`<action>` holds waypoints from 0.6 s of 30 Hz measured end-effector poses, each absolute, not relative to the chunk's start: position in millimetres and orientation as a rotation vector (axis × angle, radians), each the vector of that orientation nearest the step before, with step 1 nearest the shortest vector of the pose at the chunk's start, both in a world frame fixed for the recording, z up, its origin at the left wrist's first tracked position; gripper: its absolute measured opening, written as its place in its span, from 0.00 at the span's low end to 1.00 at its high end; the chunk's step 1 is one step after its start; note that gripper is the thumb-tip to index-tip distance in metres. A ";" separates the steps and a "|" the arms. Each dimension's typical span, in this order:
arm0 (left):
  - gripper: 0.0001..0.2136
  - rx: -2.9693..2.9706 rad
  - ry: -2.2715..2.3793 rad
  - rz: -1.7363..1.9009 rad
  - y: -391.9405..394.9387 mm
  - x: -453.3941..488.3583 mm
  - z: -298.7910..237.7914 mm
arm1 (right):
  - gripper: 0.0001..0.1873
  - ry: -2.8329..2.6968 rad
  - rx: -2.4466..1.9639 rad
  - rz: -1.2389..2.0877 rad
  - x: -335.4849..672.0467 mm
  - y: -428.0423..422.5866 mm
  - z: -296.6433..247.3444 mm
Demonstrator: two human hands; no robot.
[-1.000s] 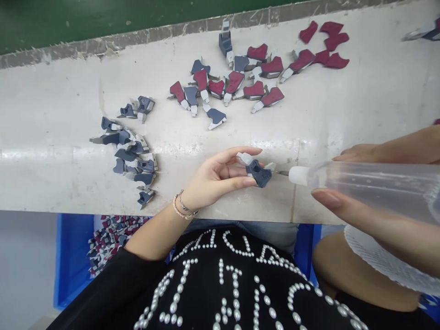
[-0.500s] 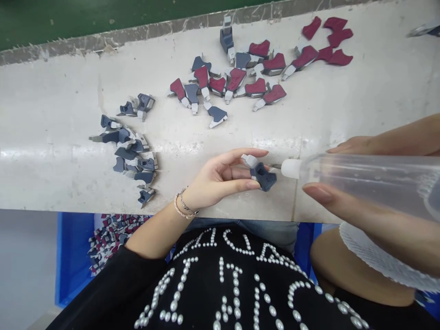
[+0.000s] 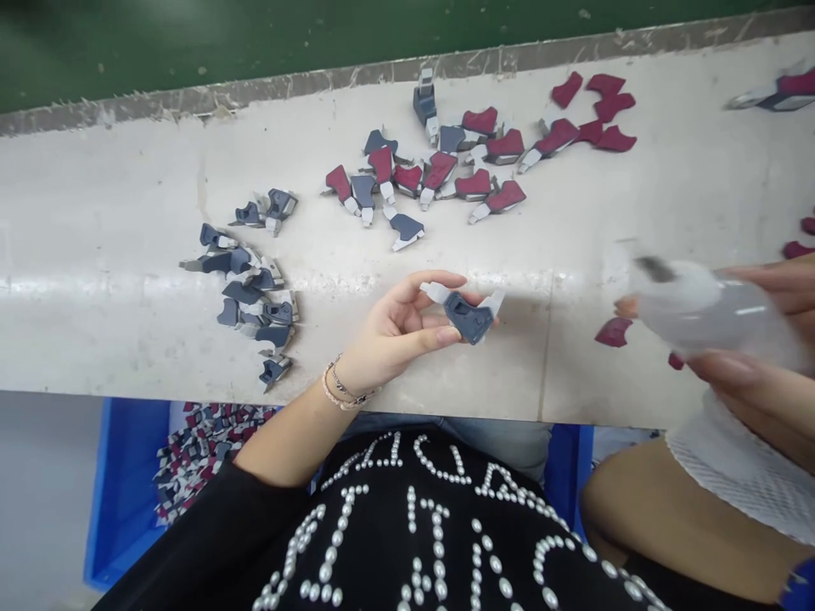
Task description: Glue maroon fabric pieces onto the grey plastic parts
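Between thumb and fingers, my left hand holds a small dark blue-grey and white plastic part above the table. Its hollow side faces up, and a white prong sticks out at each end. My right hand is closed around a translucent squeeze bottle, apart from the part and off to its right. Motion blurs the bottle, and its tip looks smeared. Close to the bottle, a maroon curved piece lies on the table.
Several similar parts lie in a group on the left. Farther back are more parts, many topped with maroon pieces, and loose maroon pieces. A blue bin full of parts stands below the white table's front edge.
The bottle has drawn back to the right, away from the plastic part. My left hand has shifted slightly left and turned the part, so both white prongs show.
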State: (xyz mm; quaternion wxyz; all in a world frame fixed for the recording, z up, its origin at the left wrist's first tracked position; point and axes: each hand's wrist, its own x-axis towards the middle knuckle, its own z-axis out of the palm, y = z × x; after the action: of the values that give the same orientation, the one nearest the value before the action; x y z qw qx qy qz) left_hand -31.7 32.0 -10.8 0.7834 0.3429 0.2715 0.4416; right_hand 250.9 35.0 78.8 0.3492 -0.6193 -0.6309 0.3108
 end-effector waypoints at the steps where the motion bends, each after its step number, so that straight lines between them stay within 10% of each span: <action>1: 0.18 0.747 0.586 0.956 31.6 -32.2 -11.1 | 0.25 -1.635 -1.575 0.836 246.8 37.7 77.1; 12: 0.18 0.814 0.605 0.981 27.7 -35.5 -8.6 | 0.20 -1.582 -1.434 1.265 188.3 70.1 25.3; 18: 0.18 0.841 0.518 1.048 28.2 -35.0 -6.5 | 0.26 -1.783 -1.828 0.836 230.4 53.8 35.0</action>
State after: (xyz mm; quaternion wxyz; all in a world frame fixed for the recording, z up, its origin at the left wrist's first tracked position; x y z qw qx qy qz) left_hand -35.0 28.2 -6.5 0.7519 0.3850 0.2371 0.4798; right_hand 230.4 53.8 35.0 0.2254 -0.6628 -0.6466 0.3031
